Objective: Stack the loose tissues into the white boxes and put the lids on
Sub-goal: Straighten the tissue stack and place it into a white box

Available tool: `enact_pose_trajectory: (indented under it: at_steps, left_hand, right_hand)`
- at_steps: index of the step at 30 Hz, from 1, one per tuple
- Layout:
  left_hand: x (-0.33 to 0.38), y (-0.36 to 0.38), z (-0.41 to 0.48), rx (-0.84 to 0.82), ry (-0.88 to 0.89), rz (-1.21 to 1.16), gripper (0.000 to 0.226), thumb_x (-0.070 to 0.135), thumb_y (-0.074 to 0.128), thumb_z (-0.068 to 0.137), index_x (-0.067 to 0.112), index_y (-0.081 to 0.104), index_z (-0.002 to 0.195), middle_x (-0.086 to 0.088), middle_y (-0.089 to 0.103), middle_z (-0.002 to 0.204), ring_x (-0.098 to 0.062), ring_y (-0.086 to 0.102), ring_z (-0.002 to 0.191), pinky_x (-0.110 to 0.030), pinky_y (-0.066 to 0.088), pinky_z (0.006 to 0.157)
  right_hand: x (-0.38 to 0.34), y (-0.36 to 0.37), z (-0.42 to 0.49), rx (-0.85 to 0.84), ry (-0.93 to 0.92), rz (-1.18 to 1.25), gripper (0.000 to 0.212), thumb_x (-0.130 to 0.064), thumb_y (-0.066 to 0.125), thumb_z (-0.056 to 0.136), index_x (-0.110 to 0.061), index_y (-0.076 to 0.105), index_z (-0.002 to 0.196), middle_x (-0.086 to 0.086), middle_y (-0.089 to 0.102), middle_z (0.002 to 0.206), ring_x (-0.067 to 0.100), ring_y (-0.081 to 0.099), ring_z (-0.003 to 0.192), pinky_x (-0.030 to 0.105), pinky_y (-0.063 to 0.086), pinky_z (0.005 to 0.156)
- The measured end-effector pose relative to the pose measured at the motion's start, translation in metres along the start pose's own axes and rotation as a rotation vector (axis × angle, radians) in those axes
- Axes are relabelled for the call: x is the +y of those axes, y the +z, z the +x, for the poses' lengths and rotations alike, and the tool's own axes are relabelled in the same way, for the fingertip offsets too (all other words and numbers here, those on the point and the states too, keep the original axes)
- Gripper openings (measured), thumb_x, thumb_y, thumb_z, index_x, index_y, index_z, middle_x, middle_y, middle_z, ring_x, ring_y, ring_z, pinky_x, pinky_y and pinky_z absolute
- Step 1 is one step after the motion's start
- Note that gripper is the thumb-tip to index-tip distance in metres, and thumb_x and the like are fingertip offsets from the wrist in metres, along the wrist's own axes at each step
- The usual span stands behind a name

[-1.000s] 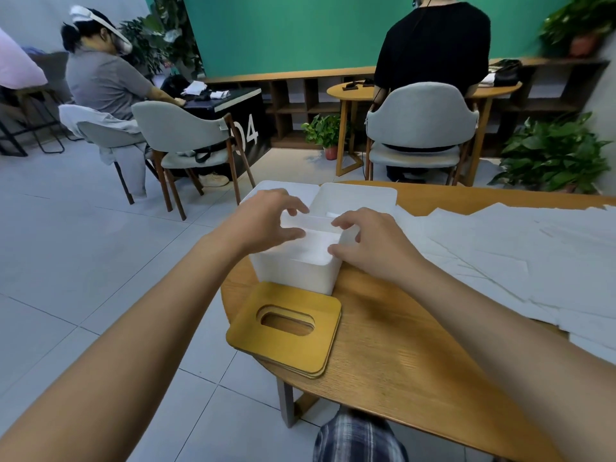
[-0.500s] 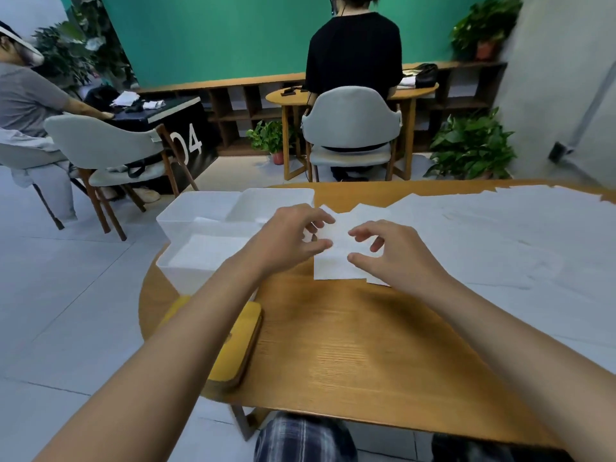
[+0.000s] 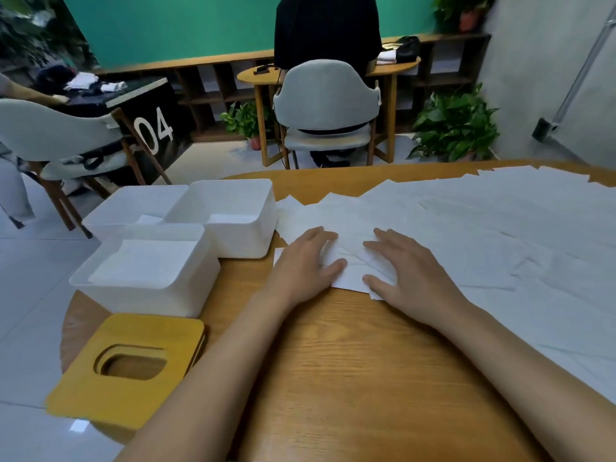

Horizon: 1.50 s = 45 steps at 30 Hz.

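Both grips flat on one tissue, released and holding nothing.

The left grip (image 3: 306, 261) and right grip (image 3: 411, 273) lie side by side with fingers straight, pressing a creased tissue (image 3: 350, 278) onto the table (image 3: 333, 361). From 12 to 3 o'clock of them, the loose tissues (image 3: 500, 228) spread overlapping across the table. At 9 o'clock stand three lidless white boxes: the near box (image 3: 143, 301) holds a flat stack of tissues, the middle box (image 3: 243, 238) at 10 o'clock shows a few sheets, and the far box (image 3: 126, 201) sits behind. At 7 o'clock the yellow lids (image 3: 123, 331) lie stacked — partly overhanging the table's edge.
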<state>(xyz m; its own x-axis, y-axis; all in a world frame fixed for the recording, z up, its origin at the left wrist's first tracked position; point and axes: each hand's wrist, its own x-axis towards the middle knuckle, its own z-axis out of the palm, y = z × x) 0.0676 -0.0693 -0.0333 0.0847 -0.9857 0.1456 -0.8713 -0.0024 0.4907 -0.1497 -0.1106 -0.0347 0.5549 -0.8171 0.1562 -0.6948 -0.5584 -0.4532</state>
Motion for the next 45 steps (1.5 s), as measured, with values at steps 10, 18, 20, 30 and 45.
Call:
enact_pose_trajectory:
  at_steps: [10, 18, 20, 30, 45]
  left_hand:
    - [0.000, 0.010, 0.009, 0.192, 0.050, 0.163, 0.058, 0.058, 0.068, 0.088, 0.035, 0.059, 0.140, 0.011, 0.065, 0.124, -0.016, 0.058, 0.121, -0.039, 0.040, 0.100]
    - [-0.009, 0.019, 0.008, 0.180, 0.185, 0.005, 0.046, 0.039, 0.075, 0.090, 0.036, 0.066, 0.134, 0.011, 0.048, 0.135, -0.008, 0.044, 0.132, -0.035, 0.031, 0.106]
    - [-0.009, 0.020, 0.007, 0.185, 0.203, -0.036, 0.043, 0.035, 0.075, 0.091, 0.035, 0.067, 0.133, 0.012, 0.048, 0.137, -0.008, 0.044, 0.134, -0.035, 0.031, 0.108]
    - [-0.001, 0.007, 0.008, 0.246, 0.120, -0.480, 0.017, 0.022, 0.077, 0.094, 0.023, 0.078, 0.111, 0.013, 0.072, 0.118, -0.006, 0.065, 0.116, -0.033, 0.050, 0.104]
    - [0.010, 0.012, 0.006, 0.291, 0.104, -0.593, 0.045, 0.019, 0.083, 0.090, 0.023, 0.057, 0.126, 0.007, 0.069, 0.108, -0.015, 0.066, 0.102, -0.026, 0.053, 0.081]
  right_hand:
    - [0.016, 0.010, 0.002, 0.186, -0.034, -0.131, 0.042, -0.037, 0.076, 0.092, -0.017, 0.072, 0.129, 0.001, 0.073, 0.125, 0.028, 0.065, 0.117, 0.045, 0.046, 0.098]
    - [0.023, 0.019, 0.008, 0.380, -0.169, -0.090, 0.015, -0.022, 0.087, 0.084, -0.021, 0.083, 0.098, -0.005, 0.077, 0.103, 0.022, 0.069, 0.097, 0.033, 0.042, 0.079]
    - [0.020, 0.019, 0.009, 0.399, -0.165, -0.041, 0.010, -0.016, 0.085, 0.085, -0.021, 0.083, 0.094, -0.008, 0.077, 0.099, 0.020, 0.069, 0.093, 0.032, 0.046, 0.076]
    - [0.009, -0.010, 0.002, 0.419, 0.065, 0.742, 0.014, -0.015, 0.064, 0.103, -0.021, 0.071, 0.093, -0.019, 0.064, 0.075, -0.001, 0.058, 0.074, 0.013, 0.043, 0.069]
    - [0.019, -0.019, 0.004, 0.295, 0.079, 0.722, 0.032, -0.002, 0.070, 0.096, -0.026, 0.081, 0.114, -0.018, 0.076, 0.118, -0.004, 0.063, 0.120, 0.024, 0.046, 0.112]
